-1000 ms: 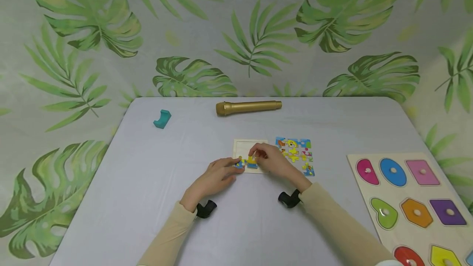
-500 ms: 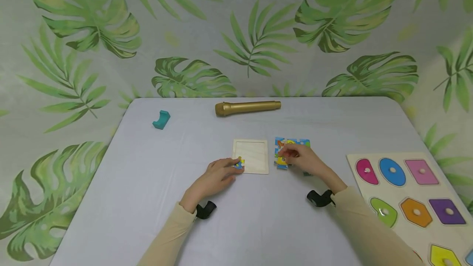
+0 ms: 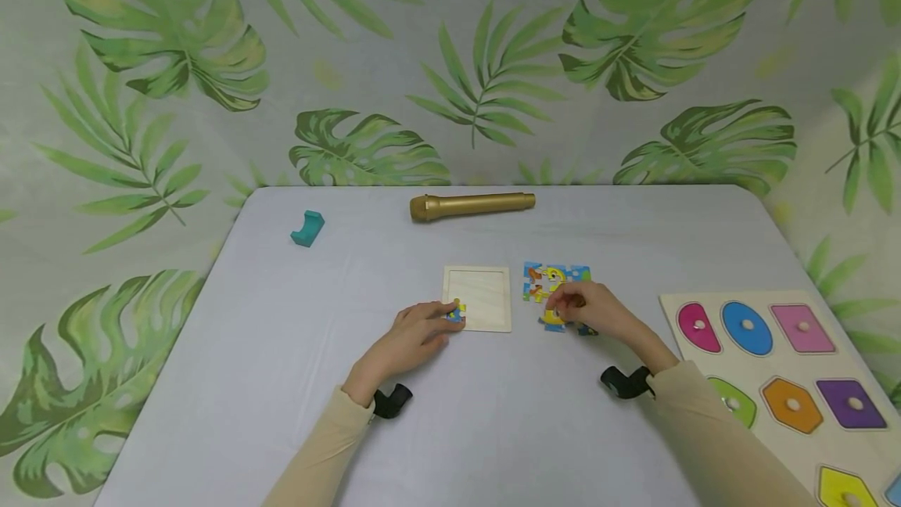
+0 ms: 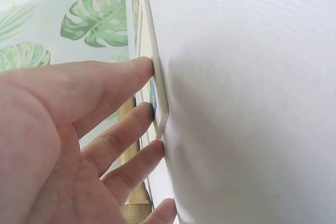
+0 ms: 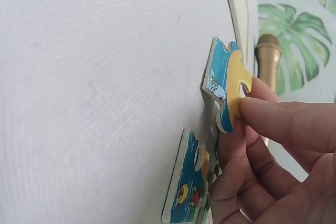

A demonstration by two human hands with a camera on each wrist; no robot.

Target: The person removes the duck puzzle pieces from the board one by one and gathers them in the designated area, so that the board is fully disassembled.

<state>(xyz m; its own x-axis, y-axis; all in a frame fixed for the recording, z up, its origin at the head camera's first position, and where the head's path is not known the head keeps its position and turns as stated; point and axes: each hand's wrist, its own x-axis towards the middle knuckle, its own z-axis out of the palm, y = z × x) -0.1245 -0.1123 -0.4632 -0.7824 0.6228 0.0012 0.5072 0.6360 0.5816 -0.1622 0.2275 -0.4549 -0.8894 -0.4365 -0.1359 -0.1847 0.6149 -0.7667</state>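
My right hand (image 3: pixel 598 315) pinches a yellow and blue jigsaw piece (image 5: pixel 231 80) between thumb and fingers, at the front of a group of jigsaw pieces (image 3: pixel 556 272). In the right wrist view the piece is tilted, with its printed side showing; another jigsaw piece (image 5: pixel 184 195) lies below it. To the left, a pale wooden puzzle tray (image 3: pixel 486 288) lies flat. My left hand (image 3: pixel 408 335) rests at its front left corner, fingers extended, fingertips at the edge and on a corner jigsaw piece (image 3: pixel 458 311). My right hand covers part of the group.
A gold microphone (image 3: pixel 472 206) lies at the back of the white table (image 3: pixel 296 350). A teal curved block (image 3: pixel 307 228) is at the back left. On the right stands a large board of knobbed shapes (image 3: pixel 739 358), partly under my right sleeve.
My right hand has carried the yellow and blue jigsaw piece from over the tray to the right, then to the front of the piece group. My left hand has stayed put.
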